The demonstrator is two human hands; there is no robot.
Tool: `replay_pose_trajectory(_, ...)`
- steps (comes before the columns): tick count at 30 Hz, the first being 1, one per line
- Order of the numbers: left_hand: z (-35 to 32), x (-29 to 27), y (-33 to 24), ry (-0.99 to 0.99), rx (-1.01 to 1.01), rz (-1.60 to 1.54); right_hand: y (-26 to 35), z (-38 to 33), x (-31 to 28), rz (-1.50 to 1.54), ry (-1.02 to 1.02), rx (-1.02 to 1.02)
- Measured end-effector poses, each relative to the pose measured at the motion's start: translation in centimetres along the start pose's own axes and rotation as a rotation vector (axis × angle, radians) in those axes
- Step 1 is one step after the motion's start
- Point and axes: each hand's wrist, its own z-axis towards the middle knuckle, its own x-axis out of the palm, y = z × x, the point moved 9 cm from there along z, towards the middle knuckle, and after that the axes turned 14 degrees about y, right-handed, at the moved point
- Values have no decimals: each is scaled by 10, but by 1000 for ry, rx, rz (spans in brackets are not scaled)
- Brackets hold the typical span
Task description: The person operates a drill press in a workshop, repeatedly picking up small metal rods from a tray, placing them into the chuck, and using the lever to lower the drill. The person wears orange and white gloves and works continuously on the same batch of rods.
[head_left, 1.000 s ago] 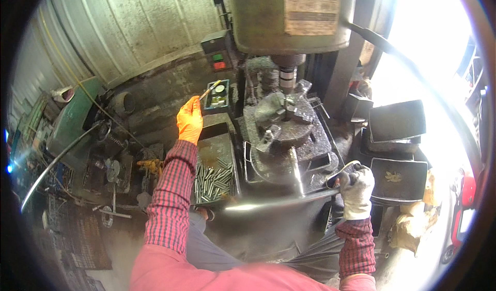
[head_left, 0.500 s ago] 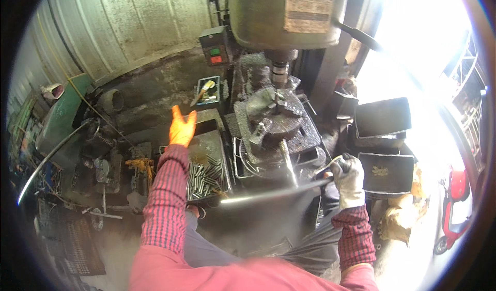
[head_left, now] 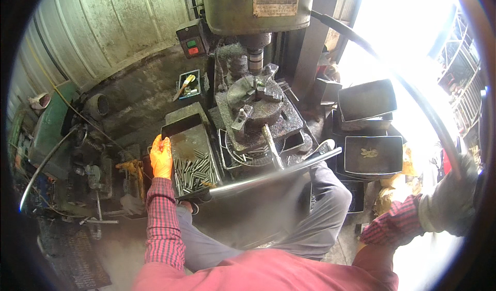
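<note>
My left hand [head_left: 161, 156], in an orange glove, rests on the left rim of a flat metal tray [head_left: 187, 136] that holds several short steel pins [head_left: 195, 168]. I see nothing gripped in it. My right hand [head_left: 447, 203], in a grey glove, is far out at the right, closed around the end of a long curved black lever [head_left: 398, 79] that arcs from the drill press head [head_left: 256, 4]. Under the spindle [head_left: 254, 61] sits a round chuck [head_left: 256, 102] on the machine table.
A switch box with a green and a red button [head_left: 192, 39] is mounted left of the drill head. A small box with a brush [head_left: 187, 84] stands behind the tray. Dark metal bins [head_left: 368, 100] [head_left: 373, 154] are stacked at the right. A bent metal sheet [head_left: 258, 203] lies across my lap.
My left hand came down from the small box by the machine to the pin tray. My right hand left the sheet's edge, swung out right and took hold of the lever.
</note>
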Motion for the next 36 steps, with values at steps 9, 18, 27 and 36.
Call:
replay_pose_trajectory(9, 13, 49, 22, 171, -11, -6, 13, -18, -24, -77, 4, -12)
replay_pose_trajectory(18, 4, 63, 8, 248, -66, 207, 19, -30, -32, -92, 57, -14)
replay_pose_trajectory(27, -6, 62, -2, 276, -131, 182, 18, -48, -29, 18, -104, -19)
replay_pose_trajectory(36, -10, 52, -7, 263, -166, 273, 25, -60, -35, -66, 11, 19)
